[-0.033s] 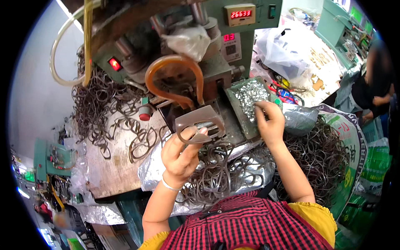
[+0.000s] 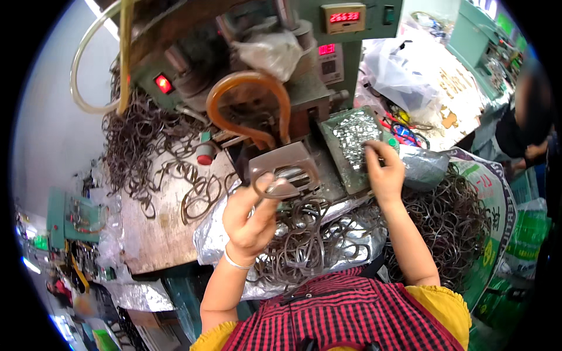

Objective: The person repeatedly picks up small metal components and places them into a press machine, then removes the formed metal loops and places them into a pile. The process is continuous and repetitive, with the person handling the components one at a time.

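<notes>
My left hand (image 2: 249,222) is raised in front of the press (image 2: 301,96), its fingers closed on a thin dark brown loop (image 2: 313,186). The loop lies just below a brown translucent plate (image 2: 281,157), and the fingers hide part of it. My right hand (image 2: 386,175) is over the right edge of a metal tray (image 2: 351,182) that holds many small shiny metal pieces (image 2: 356,137). Its thumb and forefinger are pinched together at the tips; whatever is between them is too small to make out.
Dark brown loops lie heaped on silver sheeting (image 2: 204,238) before me, in a sack (image 2: 483,175) at right and on the table (image 2: 155,240) at left. An orange hose (image 2: 249,79) arches over the press. A red button (image 2: 205,157) stands left. Another person (image 2: 530,117) is far right.
My right hand has drawn slightly right, away from the metal pieces. The left hand has shifted only a little, still on the loop. The whole view has tilted slightly.
</notes>
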Demonstrator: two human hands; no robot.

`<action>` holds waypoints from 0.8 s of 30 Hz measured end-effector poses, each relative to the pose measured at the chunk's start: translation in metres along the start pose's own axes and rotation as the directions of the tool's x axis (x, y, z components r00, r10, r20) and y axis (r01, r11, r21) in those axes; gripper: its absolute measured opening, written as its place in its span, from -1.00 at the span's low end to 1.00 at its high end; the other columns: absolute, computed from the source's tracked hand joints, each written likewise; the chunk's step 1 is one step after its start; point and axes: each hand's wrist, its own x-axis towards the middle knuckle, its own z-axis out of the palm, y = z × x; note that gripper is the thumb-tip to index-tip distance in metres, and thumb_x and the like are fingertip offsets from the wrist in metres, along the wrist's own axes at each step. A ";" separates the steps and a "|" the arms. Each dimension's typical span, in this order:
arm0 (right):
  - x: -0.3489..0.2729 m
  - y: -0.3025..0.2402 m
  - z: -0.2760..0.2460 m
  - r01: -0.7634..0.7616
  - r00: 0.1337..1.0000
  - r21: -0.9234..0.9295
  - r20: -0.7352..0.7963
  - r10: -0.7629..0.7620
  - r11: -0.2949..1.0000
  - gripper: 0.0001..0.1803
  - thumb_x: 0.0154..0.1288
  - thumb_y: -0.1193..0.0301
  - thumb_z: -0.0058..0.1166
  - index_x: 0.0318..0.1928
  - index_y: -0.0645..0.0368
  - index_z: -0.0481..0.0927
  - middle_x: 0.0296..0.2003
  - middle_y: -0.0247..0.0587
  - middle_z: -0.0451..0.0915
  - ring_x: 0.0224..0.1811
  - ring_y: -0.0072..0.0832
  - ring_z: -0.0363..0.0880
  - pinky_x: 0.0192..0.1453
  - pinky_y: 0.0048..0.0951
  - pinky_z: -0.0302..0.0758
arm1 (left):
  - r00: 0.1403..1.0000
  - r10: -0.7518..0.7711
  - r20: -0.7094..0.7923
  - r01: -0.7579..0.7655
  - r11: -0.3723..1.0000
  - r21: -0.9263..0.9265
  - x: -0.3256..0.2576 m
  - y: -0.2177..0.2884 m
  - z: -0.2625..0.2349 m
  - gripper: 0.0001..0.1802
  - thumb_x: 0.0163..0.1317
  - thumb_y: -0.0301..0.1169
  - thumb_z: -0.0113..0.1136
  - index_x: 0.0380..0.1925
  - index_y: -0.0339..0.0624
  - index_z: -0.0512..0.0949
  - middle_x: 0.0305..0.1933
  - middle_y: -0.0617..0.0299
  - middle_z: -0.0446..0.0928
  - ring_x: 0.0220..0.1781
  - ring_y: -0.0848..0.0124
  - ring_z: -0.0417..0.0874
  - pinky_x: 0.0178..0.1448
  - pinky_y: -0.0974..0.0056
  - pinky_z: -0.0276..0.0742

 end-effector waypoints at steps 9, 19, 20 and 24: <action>0.019 -0.003 0.024 -0.139 0.988 0.222 0.091 0.121 0.965 -0.83 0.25 0.48 0.17 -0.15 0.23 0.65 -0.39 -0.28 0.61 -0.33 -0.52 0.52 -0.23 -0.48 0.46 | 0.901 -0.431 0.051 0.405 0.877 0.258 -0.037 -0.073 -0.081 -0.76 0.16 -0.66 0.19 -0.15 -0.28 0.63 -0.11 0.07 0.57 -0.09 0.17 0.54 0.01 0.18 0.47; -0.002 -0.003 -0.023 -0.028 0.999 0.045 0.037 0.026 0.999 -0.83 0.19 0.40 0.18 -0.21 0.15 0.63 -0.36 -0.10 0.66 -0.25 -0.11 0.65 -0.14 -0.17 0.54 | 0.533 -0.724 0.437 0.831 0.546 -0.108 -0.102 -0.096 -0.029 -0.62 0.33 -0.36 0.12 0.13 -0.16 0.57 0.27 -0.14 0.48 0.06 0.05 0.64 0.00 0.06 0.60; -0.006 0.001 -0.035 -0.120 0.992 0.038 0.045 0.118 0.992 -0.83 0.17 0.40 0.16 -0.22 0.15 0.62 -0.35 -0.05 0.66 -0.21 -0.02 0.62 -0.10 -0.10 0.52 | 0.671 -0.611 0.420 0.556 0.790 0.259 -0.091 -0.096 -0.039 -0.64 0.35 -0.44 0.01 0.11 -0.31 0.55 0.23 -0.13 0.51 0.02 0.13 0.65 -0.09 0.19 0.60; -0.018 0.004 -0.073 -0.102 0.994 -0.018 -0.045 0.101 0.995 -0.88 0.18 0.45 0.18 -0.27 0.16 0.69 -0.37 -0.11 0.66 -0.25 -0.13 0.63 -0.14 -0.21 0.53 | 0.896 -0.431 0.106 0.332 0.811 0.482 -0.151 -0.175 -0.080 -0.52 0.48 -0.27 -0.22 0.19 -0.37 0.46 0.32 -0.06 0.42 0.26 0.15 0.45 0.19 0.19 0.44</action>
